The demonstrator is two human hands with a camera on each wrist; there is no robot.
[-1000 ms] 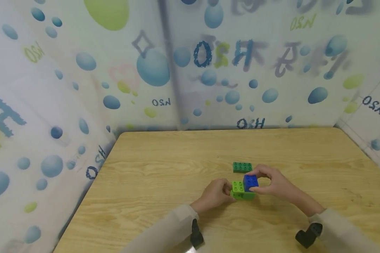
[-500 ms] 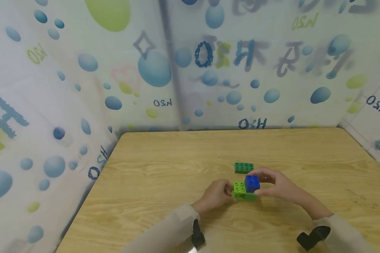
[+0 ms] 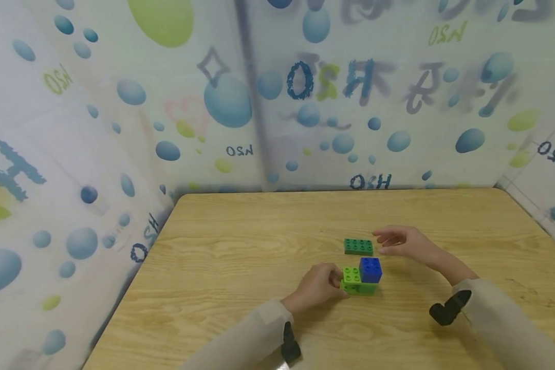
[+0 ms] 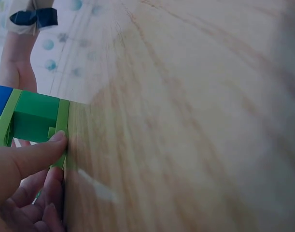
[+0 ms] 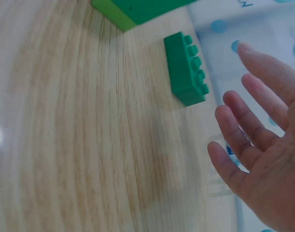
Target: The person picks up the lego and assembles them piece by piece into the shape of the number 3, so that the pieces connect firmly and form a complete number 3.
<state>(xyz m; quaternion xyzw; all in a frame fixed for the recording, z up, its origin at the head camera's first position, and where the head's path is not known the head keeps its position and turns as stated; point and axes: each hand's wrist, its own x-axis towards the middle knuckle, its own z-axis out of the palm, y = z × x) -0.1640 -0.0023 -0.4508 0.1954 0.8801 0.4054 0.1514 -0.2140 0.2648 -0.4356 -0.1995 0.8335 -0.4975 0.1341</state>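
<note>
Now the blue block (image 3: 370, 270) is left standing on the stack (image 3: 367, 289), and the right hand (image 3: 409, 242) has been drawn away

Nearest, on the near side of the stack, the two pale sleeves (image 3: 242, 334) are seen, with a black wrist mount (image 3: 290, 349) carried on each. At the left end of the stack, the left hand (image 3: 321, 283) is kept in the same hold as half a second ago: the bricks are pinched there, and in the left wrist view the thumb is pressed against the light-green layer beside the table (image 3: 240, 231).

The stack is made up of light-green and green layers. Its right end is topped by the blue block, while light-green studs are left exposed on its left end. Half a second earlier the blue block was framed by the right thumb and fingers; it has since been let go.

Beyond the stack, just behind it, the dark-green brick (image 3: 358, 246) is laid with its studs up, unmoved on the table. The right hand is now held beyond and to the right of the stack, near that brick but apart from it, with its fingers loosely spread and its thumb well separated. Farthest behind the stack, the backdrop (image 3: 277, 123) is printed with blue and green drops.
</note>
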